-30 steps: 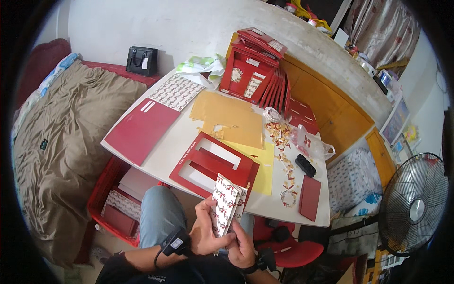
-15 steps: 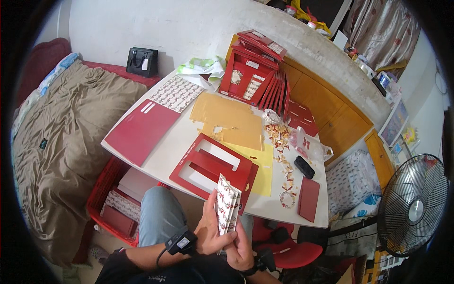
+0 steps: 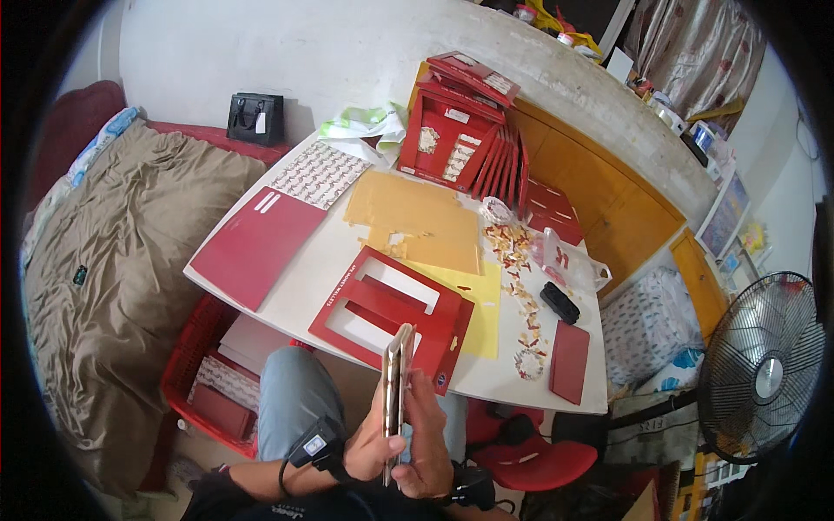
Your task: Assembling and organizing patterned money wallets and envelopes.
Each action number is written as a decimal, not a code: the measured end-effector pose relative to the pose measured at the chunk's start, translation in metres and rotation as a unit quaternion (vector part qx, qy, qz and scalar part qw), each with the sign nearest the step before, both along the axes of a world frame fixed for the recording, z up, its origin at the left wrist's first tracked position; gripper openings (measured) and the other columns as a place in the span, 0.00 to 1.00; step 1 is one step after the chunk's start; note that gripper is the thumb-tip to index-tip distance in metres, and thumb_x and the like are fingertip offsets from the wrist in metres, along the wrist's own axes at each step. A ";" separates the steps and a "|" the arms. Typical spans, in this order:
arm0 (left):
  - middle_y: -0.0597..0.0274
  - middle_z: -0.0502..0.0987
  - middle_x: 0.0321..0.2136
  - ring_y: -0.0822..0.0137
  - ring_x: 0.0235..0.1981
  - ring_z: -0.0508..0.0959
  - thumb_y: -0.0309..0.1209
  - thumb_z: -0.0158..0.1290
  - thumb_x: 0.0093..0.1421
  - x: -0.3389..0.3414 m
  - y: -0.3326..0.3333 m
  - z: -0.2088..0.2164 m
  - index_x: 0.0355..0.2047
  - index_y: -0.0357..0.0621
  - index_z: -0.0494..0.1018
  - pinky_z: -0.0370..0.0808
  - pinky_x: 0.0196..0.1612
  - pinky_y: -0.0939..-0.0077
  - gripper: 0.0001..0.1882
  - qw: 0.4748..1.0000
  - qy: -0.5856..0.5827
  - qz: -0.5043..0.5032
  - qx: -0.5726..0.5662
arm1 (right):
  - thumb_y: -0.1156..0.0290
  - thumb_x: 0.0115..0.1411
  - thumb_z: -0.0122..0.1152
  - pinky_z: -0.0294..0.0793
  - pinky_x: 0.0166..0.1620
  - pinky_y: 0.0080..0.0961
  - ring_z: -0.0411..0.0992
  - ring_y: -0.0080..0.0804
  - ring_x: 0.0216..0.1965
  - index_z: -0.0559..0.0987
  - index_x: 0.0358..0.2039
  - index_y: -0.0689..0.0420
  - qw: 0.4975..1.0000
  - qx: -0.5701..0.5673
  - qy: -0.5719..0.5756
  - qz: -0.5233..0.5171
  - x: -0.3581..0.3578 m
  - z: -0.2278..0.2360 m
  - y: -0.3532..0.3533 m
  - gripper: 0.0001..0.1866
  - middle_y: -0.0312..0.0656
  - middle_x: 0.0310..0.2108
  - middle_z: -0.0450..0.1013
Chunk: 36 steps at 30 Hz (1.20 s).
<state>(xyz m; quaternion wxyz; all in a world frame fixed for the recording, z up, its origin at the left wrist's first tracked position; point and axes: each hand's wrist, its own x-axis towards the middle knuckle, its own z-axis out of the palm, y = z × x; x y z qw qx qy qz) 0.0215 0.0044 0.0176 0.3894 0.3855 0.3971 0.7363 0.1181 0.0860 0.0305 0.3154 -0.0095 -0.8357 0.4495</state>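
Observation:
My left hand [image 3: 369,447] grips a small stack of white folded cards [image 3: 393,391] with a red pattern. The stack stands upright and edge-on, above my lap at the table's near edge. My right hand [image 3: 426,443] presses against the stack's other side, its fingers straight and slightly blurred. Something small and blue-grey shows between the right hand and the cards; I cannot tell what it is. Just beyond my hands lies a flat red card package [image 3: 395,317] with two cut-out windows, partly covering a yellow sheet [image 3: 482,321].
Filled red packages [image 3: 452,143] stand stacked at the back. Brown sheets [image 3: 413,217], a patterned sheet [image 3: 321,174] and a red sheet [image 3: 256,247] lie on the table. Loose ribbon bows [image 3: 512,252], a black pouch [image 3: 559,302] and a red card [image 3: 569,365] are right. A fan [image 3: 764,373] stands beside.
The stack of folded cards has turned from showing its patterned face to edge-on. My right hand has moved up along its side, fingers straightened. The package on the table stays put.

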 end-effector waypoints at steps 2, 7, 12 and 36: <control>0.51 0.44 0.65 0.61 0.64 0.51 0.55 0.50 0.50 -0.003 -0.003 -0.002 0.68 0.36 0.30 0.50 0.63 0.64 0.58 1.000 0.006 -0.022 -0.012 | 0.38 0.62 0.39 0.37 0.66 0.54 0.40 0.69 0.67 0.51 0.64 0.69 0.993 0.104 -0.041 -0.045 0.006 -0.001 0.004 0.46 0.70 0.65 0.44; 0.53 0.38 0.68 0.60 0.67 0.44 0.61 0.46 0.54 0.009 -0.011 -0.016 0.68 0.36 0.32 0.44 0.66 0.63 0.57 0.998 -0.003 -0.058 -0.030 | 0.39 0.63 0.39 0.34 0.67 0.54 0.39 0.65 0.68 0.48 0.64 0.71 0.999 -0.017 0.039 -0.020 -0.005 -0.002 0.001 0.48 0.70 0.66 0.40; 0.54 0.31 0.70 0.59 0.70 0.32 0.66 0.29 0.61 0.020 -0.018 -0.012 0.68 0.36 0.29 0.33 0.68 0.62 0.52 0.995 -0.051 -0.038 -0.072 | 0.39 0.65 0.29 0.33 0.67 0.55 0.39 0.64 0.68 0.46 0.66 0.71 0.992 0.079 0.078 -0.058 -0.019 -0.017 -0.009 0.46 0.68 0.67 0.39; 0.56 0.58 0.59 0.65 0.60 0.61 0.32 0.59 0.50 -0.007 -0.003 -0.010 0.68 0.42 0.39 0.59 0.62 0.67 0.51 0.979 -0.194 -0.004 -0.059 | 0.72 0.52 0.64 0.65 0.58 0.36 0.65 0.48 0.59 0.59 0.61 0.68 0.984 -0.138 -0.074 -0.079 0.019 -0.013 0.013 0.38 0.60 0.58 0.63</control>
